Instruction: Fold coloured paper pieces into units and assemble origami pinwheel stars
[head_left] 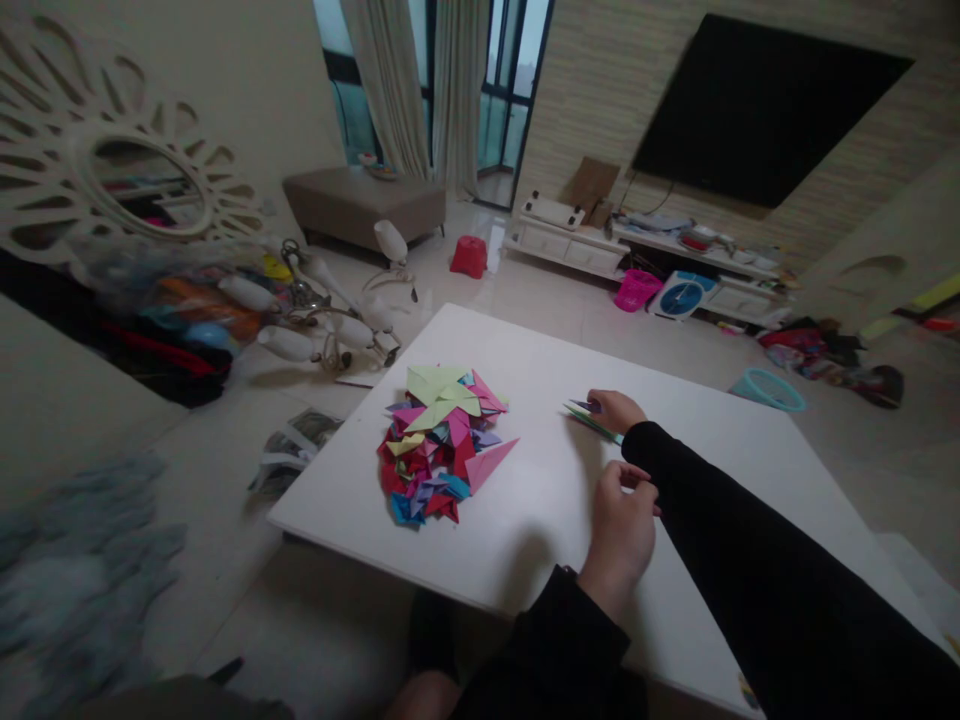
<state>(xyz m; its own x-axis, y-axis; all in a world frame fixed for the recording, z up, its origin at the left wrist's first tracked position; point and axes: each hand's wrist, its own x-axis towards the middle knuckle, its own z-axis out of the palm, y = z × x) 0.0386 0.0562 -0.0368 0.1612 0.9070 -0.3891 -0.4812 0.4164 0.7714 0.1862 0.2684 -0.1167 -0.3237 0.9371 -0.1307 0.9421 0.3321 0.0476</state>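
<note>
A heap of folded coloured paper pieces (442, 445) lies on the white table (525, 520), left of my hands. My right hand (616, 410) rests further out on the table with its fingers closed on a thin stack of green and purple paper sheets (589, 416). My left hand (622, 530) sits nearer to me, curled loosely against my right black sleeve, fingers bent; what it holds, if anything, is hidden. Both arms wear black sleeves.
A fallen chandelier (330, 310) and scattered papers (292, 450) lie on the floor left of the table. Further off stand a grey bench (364, 205), a red stool (469, 257), a pink basket (636, 290), a low TV cabinet (645, 255) and a teal hoop (769, 390).
</note>
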